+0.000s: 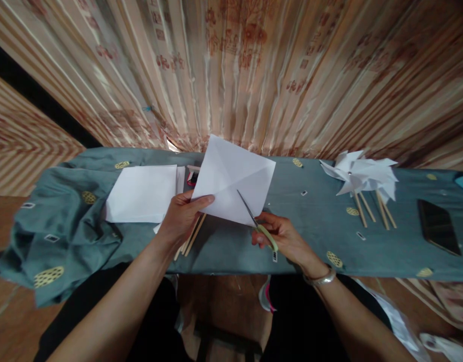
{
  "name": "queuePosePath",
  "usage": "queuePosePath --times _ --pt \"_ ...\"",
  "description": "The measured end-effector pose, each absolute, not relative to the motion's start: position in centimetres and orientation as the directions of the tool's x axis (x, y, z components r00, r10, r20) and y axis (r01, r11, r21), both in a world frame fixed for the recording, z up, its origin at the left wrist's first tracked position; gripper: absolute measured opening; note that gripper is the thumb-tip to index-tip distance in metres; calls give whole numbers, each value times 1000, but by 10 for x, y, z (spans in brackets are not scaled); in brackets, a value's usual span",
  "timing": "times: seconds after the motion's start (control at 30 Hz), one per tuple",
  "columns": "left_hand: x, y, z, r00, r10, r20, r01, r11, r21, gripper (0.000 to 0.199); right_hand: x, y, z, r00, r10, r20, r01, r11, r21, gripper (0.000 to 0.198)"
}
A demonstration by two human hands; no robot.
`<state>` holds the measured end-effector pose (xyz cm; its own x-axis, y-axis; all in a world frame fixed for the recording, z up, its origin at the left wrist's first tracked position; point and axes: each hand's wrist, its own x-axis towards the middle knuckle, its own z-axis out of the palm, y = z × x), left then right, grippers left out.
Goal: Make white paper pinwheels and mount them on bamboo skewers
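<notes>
My left hand (186,213) grips a square white sheet of paper (231,171) by its lower left corner, thumb on top. Faint diagonal creases cross the sheet, which is held up above the cloth. In my right hand (276,234) is a pair of scissors (267,236) with pale green handles. A blade lies over the paper at its lower right corner, its tip pointing toward the middle of the sheet. The other blade is hidden behind the paper. Below my left hand, several wooden sticks (193,236) lie partly covered.
A stack of white paper (143,193) lies on the left of the green-grey cloth (302,211). Behind the held sheet is a small red and black item (192,176). White paper pinwheels (361,173) on sticks and a dark phone (438,226) lie to the right. A curtain (235,75) hangs behind.
</notes>
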<state>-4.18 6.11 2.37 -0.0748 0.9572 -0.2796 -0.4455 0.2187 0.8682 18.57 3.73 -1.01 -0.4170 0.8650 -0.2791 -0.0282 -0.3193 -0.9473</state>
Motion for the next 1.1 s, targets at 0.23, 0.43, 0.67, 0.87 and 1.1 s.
queuePosePath --times 0.23,0.43,0.67,0.87,1.1 --pt "-42 60 23 -44 960 -277 -439 230 869 25 187 38 -11 -447 848 -283 -25 -328 -944 51" --pt "-41 59 23 -39 959 -279 -420 238 876 24 187 38 -12 -441 852 -284 -34 -332 -943 50" --pt "-42 60 21 -49 960 -277 -421 232 877 22 187 37 -12 -408 860 -306 -37 -350 -936 55" --pt "-40 59 22 -31 957 -287 -429 247 869 26 186 37 -8 -456 834 -311 5 -347 -938 63" --pt "-53 69 31 -184 952 -246 -443 143 885 25 213 41 -2 -610 709 -353 115 -362 -925 67"
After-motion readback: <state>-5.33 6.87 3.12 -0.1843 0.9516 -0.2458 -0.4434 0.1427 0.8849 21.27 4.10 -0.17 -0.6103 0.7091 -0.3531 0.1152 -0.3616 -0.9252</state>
